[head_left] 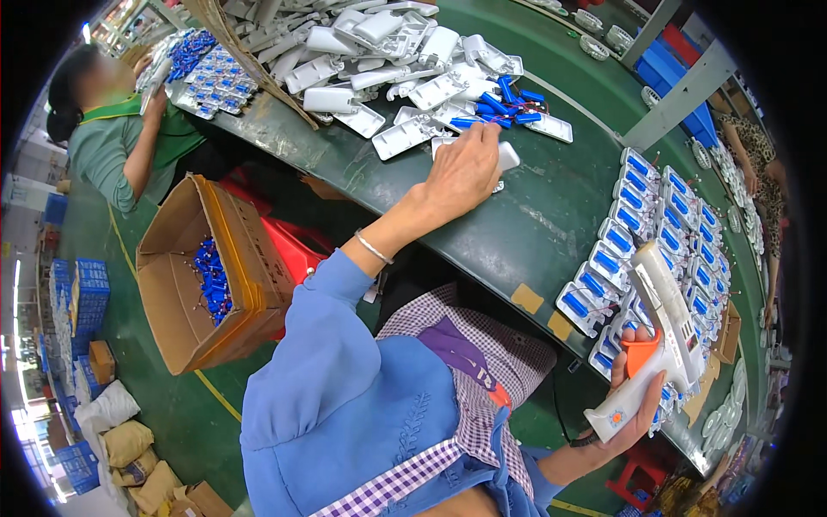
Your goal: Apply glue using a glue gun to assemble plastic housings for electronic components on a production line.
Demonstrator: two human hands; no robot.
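My left hand [465, 172], with a bracelet at the wrist, is closed on a white plastic casing [509, 157] at the table's near edge; the fingers partly cover it. Just beyond its fingertips lie several loose blue batteries [508, 108] with thin wires, on a heap of white casings [379, 43]. At the lower right, my right hand [642, 401] grips a white hot glue gun [663, 345] with an orange trigger. The gun's nose points up, over rows of open casings [633, 202] that each hold a blue battery.
A cardboard box [250, 284] of blue batteries stands left of the green table [534, 224]. A co-worker in green [121, 155] sits at the far left, beside more casings. A metal post [680, 99] rises at the table's far edge; another person [758, 164] is beyond it.
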